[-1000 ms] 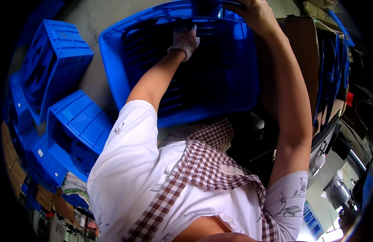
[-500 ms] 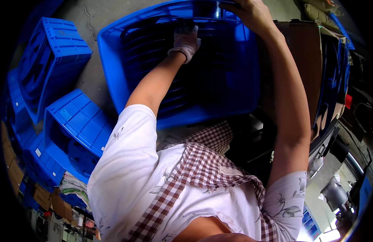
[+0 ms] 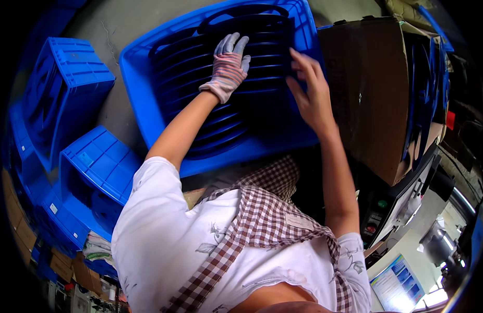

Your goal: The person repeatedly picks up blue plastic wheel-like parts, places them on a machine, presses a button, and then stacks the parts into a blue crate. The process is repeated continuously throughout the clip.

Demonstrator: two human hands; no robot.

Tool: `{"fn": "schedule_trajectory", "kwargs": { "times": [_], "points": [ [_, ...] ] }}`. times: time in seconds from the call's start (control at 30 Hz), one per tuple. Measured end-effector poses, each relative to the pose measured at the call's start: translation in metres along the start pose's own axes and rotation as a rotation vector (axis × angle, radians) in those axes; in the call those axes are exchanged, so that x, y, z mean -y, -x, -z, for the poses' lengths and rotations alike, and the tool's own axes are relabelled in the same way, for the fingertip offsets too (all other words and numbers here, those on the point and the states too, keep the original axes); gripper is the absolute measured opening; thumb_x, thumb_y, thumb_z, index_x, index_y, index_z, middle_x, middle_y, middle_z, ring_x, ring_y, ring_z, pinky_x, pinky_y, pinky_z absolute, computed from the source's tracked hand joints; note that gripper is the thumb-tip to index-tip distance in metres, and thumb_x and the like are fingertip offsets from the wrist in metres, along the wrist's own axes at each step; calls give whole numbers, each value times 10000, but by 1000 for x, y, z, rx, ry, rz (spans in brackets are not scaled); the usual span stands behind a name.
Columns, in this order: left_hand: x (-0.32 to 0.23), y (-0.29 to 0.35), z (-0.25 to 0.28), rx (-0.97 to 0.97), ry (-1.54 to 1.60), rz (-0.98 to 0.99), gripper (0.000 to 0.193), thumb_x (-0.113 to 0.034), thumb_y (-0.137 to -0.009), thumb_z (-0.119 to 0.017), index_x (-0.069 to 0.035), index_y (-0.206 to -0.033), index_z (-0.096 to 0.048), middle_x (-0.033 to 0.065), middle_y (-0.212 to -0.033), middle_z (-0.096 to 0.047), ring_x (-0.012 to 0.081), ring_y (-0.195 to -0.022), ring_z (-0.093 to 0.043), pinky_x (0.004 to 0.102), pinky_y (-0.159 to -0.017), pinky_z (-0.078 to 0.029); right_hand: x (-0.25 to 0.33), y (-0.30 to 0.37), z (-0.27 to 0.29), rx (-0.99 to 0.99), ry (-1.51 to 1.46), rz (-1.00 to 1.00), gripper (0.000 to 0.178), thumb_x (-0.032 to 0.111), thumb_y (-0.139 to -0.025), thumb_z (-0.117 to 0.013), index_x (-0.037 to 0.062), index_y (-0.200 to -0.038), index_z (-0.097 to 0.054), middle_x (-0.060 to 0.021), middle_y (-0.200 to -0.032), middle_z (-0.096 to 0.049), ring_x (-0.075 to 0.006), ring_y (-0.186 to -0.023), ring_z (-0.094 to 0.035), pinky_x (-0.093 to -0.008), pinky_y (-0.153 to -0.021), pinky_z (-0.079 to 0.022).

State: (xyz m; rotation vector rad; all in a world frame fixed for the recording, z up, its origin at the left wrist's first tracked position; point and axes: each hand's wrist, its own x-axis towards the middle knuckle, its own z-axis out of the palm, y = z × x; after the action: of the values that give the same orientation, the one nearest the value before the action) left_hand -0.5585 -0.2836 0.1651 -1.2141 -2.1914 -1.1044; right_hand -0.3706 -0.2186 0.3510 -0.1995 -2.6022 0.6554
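The left hand [image 3: 225, 70], in a pink-striped glove with grey fingertips, lies palm down over the dark curved pieces [image 3: 179, 67] that sit in a close row inside a large blue tub [image 3: 134, 86]; its fingers are straight and unclenched, though whether they press on the pieces below I cannot tell. The right hand [image 3: 313, 99], bare and a little blurred, hangs over the right part of the tub with its fingers parted and loosely bent, gripping nothing visible. Between them the two arms hide some of the row, and the near right part of the tub's inside is too dark to read (deep shadow swallows whatever lies there). A tall cardboard box [image 3: 366, 99] crowds the tub's right side, with dark blue flat parts [image 3: 432, 104] upright at its right and a small red thing [image 3: 450, 119] farther right. Nearer on the right stands a dark machine panel [image 3: 374, 224] with a green and a red button, and a bluish printed board [image 3: 398, 284] lies beyond it. To the left, on the grey floor [image 3: 93, 23], a far blue crate [image 3: 87, 62] and a near blue crate [image 3: 103, 159] are tipped on their sides, holding dark shapes, with folded cloth [image 3: 98, 246] nearer still.
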Motion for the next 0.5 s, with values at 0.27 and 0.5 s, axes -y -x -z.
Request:
{"fn": "schedule_trajectory", "kwargs": {
  "times": [0.27, 0.5],
  "points": [
    [31, -64, -38, 220, -398, 44, 743, -486, -919, -490, -79, -1498, -265, 162, -1530, -308, 313, -1419, -280, 456, -1171, -177, -13, 186, -12, -84, -235, -699, 543, 60, -917, -591, 98, -1431, -419, -154, -1251, -572, -221, -1048, -634, -323, -844, -525],
    [62, -77, -83, 656, -277, 204, 811, -603, -911, -449, -72, -1498, -270, 158, -1544, -289, 319, -1427, -274, 445, -1163, -220, -1, 235, -5, -258, -225, -878, 543, 15, -916, -572, 71, -1432, -412, -140, -1185, -599, -197, -1021, -640, -298, -833, -515]
  ]
}}
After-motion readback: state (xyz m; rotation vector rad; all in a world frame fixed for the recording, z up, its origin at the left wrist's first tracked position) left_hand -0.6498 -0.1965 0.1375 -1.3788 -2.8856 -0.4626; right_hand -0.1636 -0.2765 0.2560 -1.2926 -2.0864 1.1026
